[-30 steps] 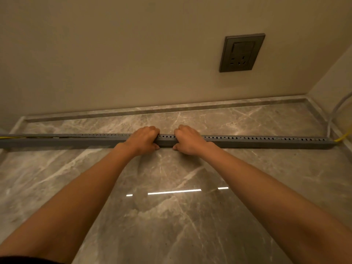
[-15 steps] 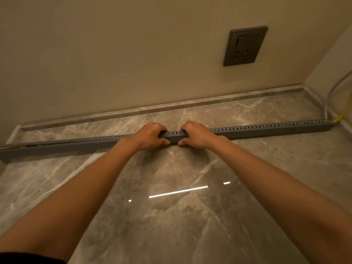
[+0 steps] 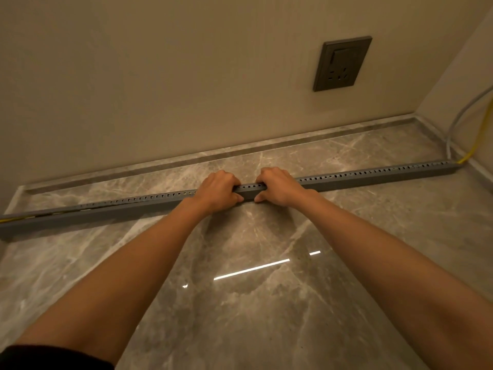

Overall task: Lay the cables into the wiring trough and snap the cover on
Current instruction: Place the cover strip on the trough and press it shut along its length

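Observation:
A long grey slotted wiring trough (image 3: 373, 176) lies across the marble counter from left edge to right corner. My left hand (image 3: 218, 192) and my right hand (image 3: 277, 186) grip it side by side at its middle, fingers curled over the top and thumbs on the near face. Its grey cover (image 3: 80, 217) sits along the trough, slightly raised near the left end, where a yellow cable (image 3: 5, 220) shows. At the right end a yellow cable (image 3: 477, 145) and a grey cable (image 3: 453, 129) come out and rise up the side wall.
A dark grey wall socket (image 3: 342, 64) sits on the back wall above the right half of the trough. A raised marble lip (image 3: 186, 158) runs along the back of the counter (image 3: 240, 303). The side wall closes the right corner.
Both hands stay clamped on the trough's middle. The view has tilted, so the trough now slopes up to the right; the right end and its cables show more.

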The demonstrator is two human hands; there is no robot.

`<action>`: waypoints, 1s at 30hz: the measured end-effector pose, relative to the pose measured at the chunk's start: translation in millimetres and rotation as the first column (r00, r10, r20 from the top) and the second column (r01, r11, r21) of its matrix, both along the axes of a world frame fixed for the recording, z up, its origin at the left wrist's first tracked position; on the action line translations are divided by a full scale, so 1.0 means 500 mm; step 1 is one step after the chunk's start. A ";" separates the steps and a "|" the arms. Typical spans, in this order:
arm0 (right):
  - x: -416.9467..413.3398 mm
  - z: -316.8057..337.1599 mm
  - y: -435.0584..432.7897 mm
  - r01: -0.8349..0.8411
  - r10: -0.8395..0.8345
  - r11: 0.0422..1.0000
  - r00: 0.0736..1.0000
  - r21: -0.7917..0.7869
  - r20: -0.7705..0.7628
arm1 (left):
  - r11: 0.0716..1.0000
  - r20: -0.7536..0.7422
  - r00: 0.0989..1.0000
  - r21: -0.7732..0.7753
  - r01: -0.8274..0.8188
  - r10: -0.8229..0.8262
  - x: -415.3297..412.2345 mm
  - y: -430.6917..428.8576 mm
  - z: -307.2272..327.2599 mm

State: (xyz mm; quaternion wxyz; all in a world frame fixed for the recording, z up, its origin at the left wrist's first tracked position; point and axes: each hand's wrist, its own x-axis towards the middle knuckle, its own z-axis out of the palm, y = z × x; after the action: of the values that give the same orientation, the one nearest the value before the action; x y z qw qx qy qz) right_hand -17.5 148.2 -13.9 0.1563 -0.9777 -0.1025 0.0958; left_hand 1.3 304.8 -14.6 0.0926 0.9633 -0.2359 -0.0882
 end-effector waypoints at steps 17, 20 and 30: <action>0.004 0.007 0.125 -0.056 0.057 0.998 0.997 0.023 -0.053 | 0.996 -0.077 0.994 0.053 -0.078 0.082 0.004 0.142 0.008; 0.003 0.003 0.142 -0.067 0.068 0.998 0.997 0.011 -0.024 | 0.996 -0.019 0.998 0.070 -0.056 0.057 -0.001 0.138 0.004; 0.003 0.008 0.132 -0.010 0.010 1.000 1.000 -0.014 -0.011 | 0.999 0.058 0.998 0.029 -0.036 0.034 -0.005 0.122 -0.001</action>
State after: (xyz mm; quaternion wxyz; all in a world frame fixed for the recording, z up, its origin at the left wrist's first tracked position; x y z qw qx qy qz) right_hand -15.9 214.1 -9.8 0.1493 -0.9777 -0.1057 0.1027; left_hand -1.2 365.7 -15.0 0.0727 0.9707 -0.2203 -0.0625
